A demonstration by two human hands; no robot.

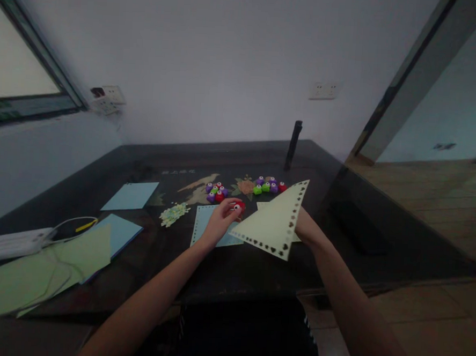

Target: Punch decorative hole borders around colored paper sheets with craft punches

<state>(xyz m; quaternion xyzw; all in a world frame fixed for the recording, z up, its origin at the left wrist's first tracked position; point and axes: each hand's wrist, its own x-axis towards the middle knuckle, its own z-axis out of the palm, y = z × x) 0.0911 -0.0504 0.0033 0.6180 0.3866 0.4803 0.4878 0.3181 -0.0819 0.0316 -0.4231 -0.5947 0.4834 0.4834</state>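
My left hand (221, 218) is closed around a small red paper punch (239, 206) with a white, eye-like top. My right hand (306, 228) grips a pale yellow-green sheet of paper (270, 217), lifted and tilted above the table; the sheet hides its fingers. Small dark-looking cut-out shapes line two edges of that sheet. Beneath my left hand lies a light blue sheet (203, 225) with a similar punched border. Part of another pale sheet (262, 205) shows behind the raised one. Beyond my hands are two groups of punches, a left cluster (216, 191) and a right row (266, 187), in purple, green and red.
Small paper cut-outs (174, 214) are heaped left of the blue sheet. Further left lie blue paper (131, 196), green sheets (76, 254) and a white power strip (12, 245) with a cable. A black upright object (293, 145) stands at the back of the dark table (232, 279).
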